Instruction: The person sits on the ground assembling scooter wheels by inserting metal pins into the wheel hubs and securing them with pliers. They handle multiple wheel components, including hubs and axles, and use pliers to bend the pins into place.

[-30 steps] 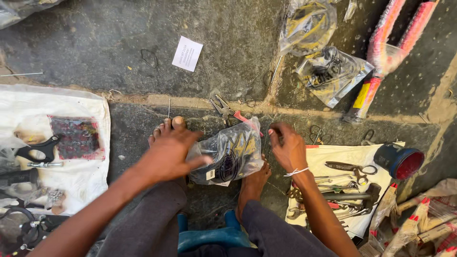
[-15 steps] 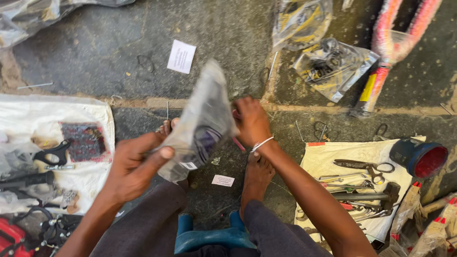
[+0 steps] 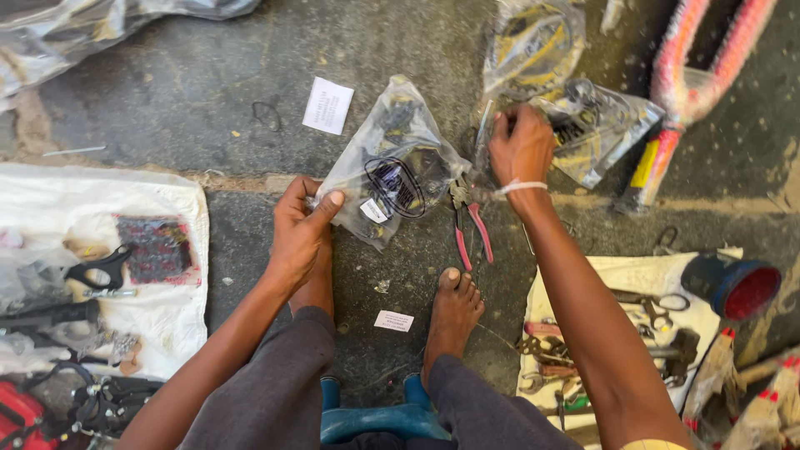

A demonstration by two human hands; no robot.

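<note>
The concrete floor (image 3: 150, 100) spreads under me, grey and cracked, and I sit low with my bare feet on it. To my left lies a white sheet (image 3: 179, 308) carrying dark metal parts, and to my right a smaller pale cloth (image 3: 583, 275) holds pliers, spanners and other hand tools, with a round blue-and-red cap (image 3: 733, 287) at its far corner. Beyond that, a pink wrapped frame piece (image 3: 692, 75) lies on the floor beside two more plastic packets (image 3: 600, 125). My left hand (image 3: 300, 233) holds the clear plastic bag (image 3: 392, 167) by its lower left corner, grip pressed together with the thumb on top pinching the film; the bag is lifted off the floor just ahead of my left foot, with dark cable or rubber parts inside. My right hand (image 3: 521, 146) reaches forward past the bag's right edge, fingers curled down at the edge of the nearer packet; I cannot tell whether that grip actually closes on anything. Red-handled pliers (image 3: 471, 229) lie between my hands, and a small white paper slip (image 3: 327, 106) lies beyond the bag.
</note>
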